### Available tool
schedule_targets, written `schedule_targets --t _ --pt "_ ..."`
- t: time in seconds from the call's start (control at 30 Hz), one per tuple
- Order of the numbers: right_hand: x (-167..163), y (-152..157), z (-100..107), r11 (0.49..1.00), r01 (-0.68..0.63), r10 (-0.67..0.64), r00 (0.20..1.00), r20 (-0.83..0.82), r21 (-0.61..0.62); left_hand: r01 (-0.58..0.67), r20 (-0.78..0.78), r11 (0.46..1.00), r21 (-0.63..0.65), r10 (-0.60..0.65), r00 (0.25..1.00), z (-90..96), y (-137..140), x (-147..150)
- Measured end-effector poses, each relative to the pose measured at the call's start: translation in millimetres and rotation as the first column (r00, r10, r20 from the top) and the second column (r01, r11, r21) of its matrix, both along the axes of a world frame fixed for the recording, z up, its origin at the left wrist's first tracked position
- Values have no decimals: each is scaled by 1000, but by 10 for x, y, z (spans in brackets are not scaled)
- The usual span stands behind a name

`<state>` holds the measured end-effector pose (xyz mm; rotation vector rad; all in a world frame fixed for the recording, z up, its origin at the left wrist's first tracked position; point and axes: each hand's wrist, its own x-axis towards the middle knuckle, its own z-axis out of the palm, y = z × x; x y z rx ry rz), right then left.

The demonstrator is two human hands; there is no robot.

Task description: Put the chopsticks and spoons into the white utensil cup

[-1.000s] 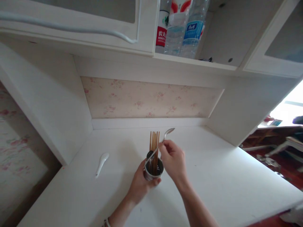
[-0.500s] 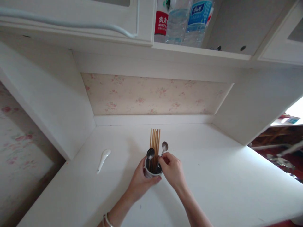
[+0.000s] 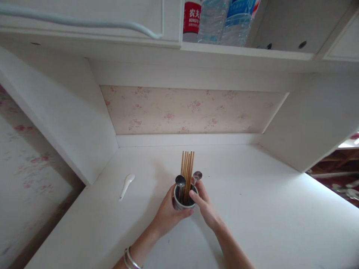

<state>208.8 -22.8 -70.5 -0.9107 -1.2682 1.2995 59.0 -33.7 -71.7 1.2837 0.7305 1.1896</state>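
My left hand (image 3: pixel 168 213) is wrapping around the metal cup (image 3: pixel 183 200), clamped on its side, while my right hand (image 3: pixel 206 205) is resting open-fingered against its rim. The cup is standing upright mid-counter (image 3: pixel 266 224), holding wooden chopsticks (image 3: pixel 187 170) and two metal spoons (image 3: pixel 180 181). A white ceramic spoon (image 3: pixel 126 185) is lying well apart to the left. Water bottles (image 3: pixel 213 22) are standing on the shelf (image 3: pixel 246 50) above.

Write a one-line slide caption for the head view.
Both hands, left and right, cup a metal holder with chopsticks and spoons.
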Motion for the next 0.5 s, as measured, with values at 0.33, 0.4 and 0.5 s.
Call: schedule_targets --t 0.33,0.4,0.5 --pt "14 -34 -53 986 -165 164 982 -98 -1 -134 -553 986 97 166 817 54 -124 -438" --pt "18 -26 -48 984 -177 177 980 -91 12 -192 -681 973 126 226 697 121 -29 -700" --pt "19 -17 -57 980 -197 198 977 -78 31 -282 -834 894 347 432 342 184 215 -1156"
